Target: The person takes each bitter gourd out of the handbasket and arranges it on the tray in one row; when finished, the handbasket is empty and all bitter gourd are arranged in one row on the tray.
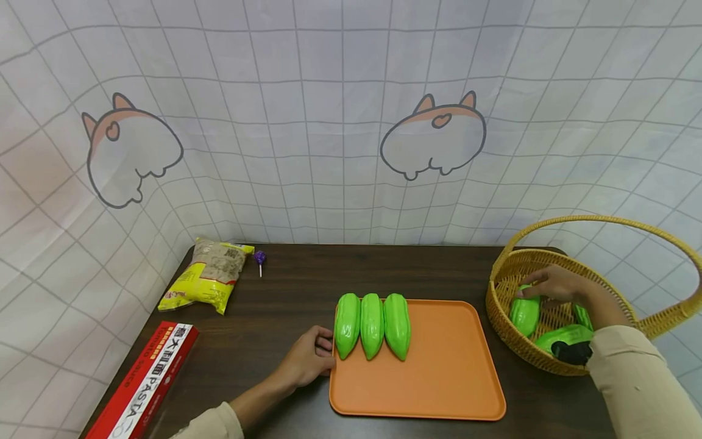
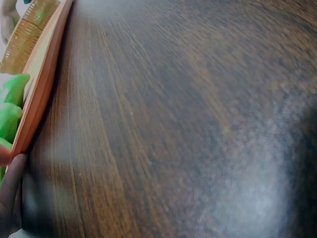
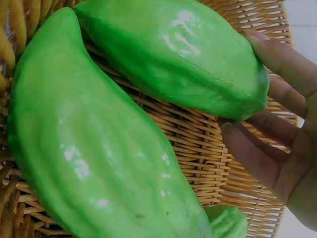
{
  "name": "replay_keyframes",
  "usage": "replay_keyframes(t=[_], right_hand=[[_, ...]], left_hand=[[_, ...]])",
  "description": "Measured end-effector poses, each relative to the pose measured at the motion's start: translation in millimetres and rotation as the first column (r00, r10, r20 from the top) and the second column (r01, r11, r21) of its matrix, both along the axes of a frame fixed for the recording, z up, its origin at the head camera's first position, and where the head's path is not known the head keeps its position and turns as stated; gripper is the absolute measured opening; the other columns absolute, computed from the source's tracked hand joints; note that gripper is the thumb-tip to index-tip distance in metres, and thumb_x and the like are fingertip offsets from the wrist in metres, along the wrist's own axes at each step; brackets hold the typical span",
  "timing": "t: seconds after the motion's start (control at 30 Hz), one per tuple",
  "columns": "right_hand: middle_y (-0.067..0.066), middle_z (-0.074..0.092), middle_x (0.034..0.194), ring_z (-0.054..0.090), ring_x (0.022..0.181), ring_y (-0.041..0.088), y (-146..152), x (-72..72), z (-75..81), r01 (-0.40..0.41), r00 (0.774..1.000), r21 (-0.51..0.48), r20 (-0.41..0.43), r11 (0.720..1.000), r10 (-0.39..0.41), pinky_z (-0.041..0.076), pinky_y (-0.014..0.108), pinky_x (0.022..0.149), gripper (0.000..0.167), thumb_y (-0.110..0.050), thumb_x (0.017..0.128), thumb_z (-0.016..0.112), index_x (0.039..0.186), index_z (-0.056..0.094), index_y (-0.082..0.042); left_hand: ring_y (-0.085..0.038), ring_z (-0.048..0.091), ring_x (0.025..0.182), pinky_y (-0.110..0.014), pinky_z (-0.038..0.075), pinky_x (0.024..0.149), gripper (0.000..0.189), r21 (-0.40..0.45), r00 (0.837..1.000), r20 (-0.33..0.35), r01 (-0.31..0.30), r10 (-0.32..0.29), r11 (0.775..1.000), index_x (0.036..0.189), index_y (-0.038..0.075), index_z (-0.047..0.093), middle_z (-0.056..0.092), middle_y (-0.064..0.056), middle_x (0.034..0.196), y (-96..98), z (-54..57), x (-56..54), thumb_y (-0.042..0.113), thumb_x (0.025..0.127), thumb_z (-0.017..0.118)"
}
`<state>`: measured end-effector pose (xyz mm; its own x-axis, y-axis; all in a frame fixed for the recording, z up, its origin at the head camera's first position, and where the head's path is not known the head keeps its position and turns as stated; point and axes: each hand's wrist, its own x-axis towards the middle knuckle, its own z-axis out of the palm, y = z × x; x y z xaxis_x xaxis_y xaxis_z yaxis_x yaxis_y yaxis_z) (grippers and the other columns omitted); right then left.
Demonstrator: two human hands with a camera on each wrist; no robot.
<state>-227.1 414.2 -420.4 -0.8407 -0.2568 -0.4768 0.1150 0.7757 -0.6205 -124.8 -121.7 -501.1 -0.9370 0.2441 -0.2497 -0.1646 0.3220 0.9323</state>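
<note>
Inside the wicker basket [image 1: 501, 317], my right hand [image 1: 559, 285] grips the end of a glossy green ridged fruit [image 3: 173, 54]. In the right wrist view, thumb and fingers lie around its blunt end. Beside it in the basket lies a larger-looking green fruit [image 3: 89, 129], with part of another [image 3: 228, 220] below. My left hand [image 1: 309, 360] holds the left rim of the orange tray [image 1: 439, 366], fingertips at the edge in the left wrist view [image 2: 12, 181]. Three similar green fruits [image 1: 373, 326] lie side by side at the tray's upper left.
A yellow plastic bag [image 1: 211, 274] lies at the back left, beside a purple lollipop [image 1: 260, 258]. Along the left table edge sits a red pasta box [image 1: 145, 378]. The basket's tall handle [image 1: 598, 218] arches over its right side. A white gridded curtain [image 1: 323, 152] hangs behind.
</note>
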Motion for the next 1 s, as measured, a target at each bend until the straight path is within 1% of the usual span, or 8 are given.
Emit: replay_keyframes(t=[0.13, 0.43, 0.63, 0.83, 1.0], right_hand=[[0.044, 0.034, 0.146, 0.062, 0.115, 0.042, -0.5, -0.6, 0.1, -0.007, 1.000, 0.002, -0.010, 1.000, 0.007, 0.061, 0.046, 0.086, 0.069, -0.033, 0.096, 0.066, 0.140, 0.044, 0.015], [0.044, 0.026, 0.151, 0.057, 0.122, 0.048, 0.2, -0.9, 1.0, -0.021, 0.999, -0.025, -0.024, 0.999, 0.021, 0.060, 0.045, 0.089, 0.069, -0.033, 0.097, 0.064, 0.143, 0.042, 0.015], [0.042, 0.028, 0.151, 0.051, 0.127, 0.051, -0.1, 1.9, 3.6, -0.010, 0.999, -0.048, -0.053, 0.999, 0.007, 0.060, 0.047, 0.091, 0.069, -0.033, 0.097, 0.064, 0.143, 0.042, 0.013], [0.042, 0.027, 0.151, 0.051, 0.127, 0.051, -0.1, 5.1, 5.1, -0.005, 0.998, -0.064, -0.070, 0.998, 0.001, 0.060, 0.046, 0.091, 0.070, -0.033, 0.098, 0.064, 0.145, 0.040, 0.013], [0.042, 0.031, 0.150, 0.057, 0.121, 0.048, 1.4, 6.5, 6.3, -0.019, 0.993, -0.057, -0.115, 0.998, 0.013, 0.060, 0.048, 0.090, 0.068, -0.032, 0.099, 0.063, 0.145, 0.040, 0.013]], left_hand=[[-0.018, 0.062, 0.083, -0.033, 0.063, 0.063, 0.057, 0.000, 1.000, -0.002, 0.001, -0.001, 1.000, 0.127, -0.007, 0.052, 0.057, -0.016, 0.106, -0.2, -0.1, 0.8, -0.005, 0.073, 0.070], [-0.018, 0.062, 0.083, -0.033, 0.062, 0.063, 0.058, -0.011, 1.000, -0.004, -0.001, 0.001, 1.000, 0.127, -0.006, 0.052, 0.057, -0.016, 0.106, -0.1, -0.2, 1.1, -0.005, 0.073, 0.070], [-0.018, 0.062, 0.084, -0.033, 0.062, 0.063, 0.058, -0.006, 1.000, -0.003, 0.000, 0.000, 1.000, 0.127, -0.006, 0.052, 0.057, -0.016, 0.105, -0.3, 0.0, 0.9, -0.005, 0.072, 0.070], [-0.018, 0.062, 0.083, -0.032, 0.062, 0.063, 0.058, -0.001, 1.000, -0.012, -0.003, 0.003, 1.000, 0.126, -0.006, 0.052, 0.057, -0.016, 0.105, -0.2, -0.5, 0.8, -0.005, 0.071, 0.069], [-0.018, 0.061, 0.083, -0.032, 0.062, 0.063, 0.057, 0.000, 1.000, -0.018, -0.003, 0.003, 1.000, 0.126, -0.006, 0.052, 0.057, -0.015, 0.104, 0.1, -1.1, 0.5, -0.006, 0.070, 0.069]])
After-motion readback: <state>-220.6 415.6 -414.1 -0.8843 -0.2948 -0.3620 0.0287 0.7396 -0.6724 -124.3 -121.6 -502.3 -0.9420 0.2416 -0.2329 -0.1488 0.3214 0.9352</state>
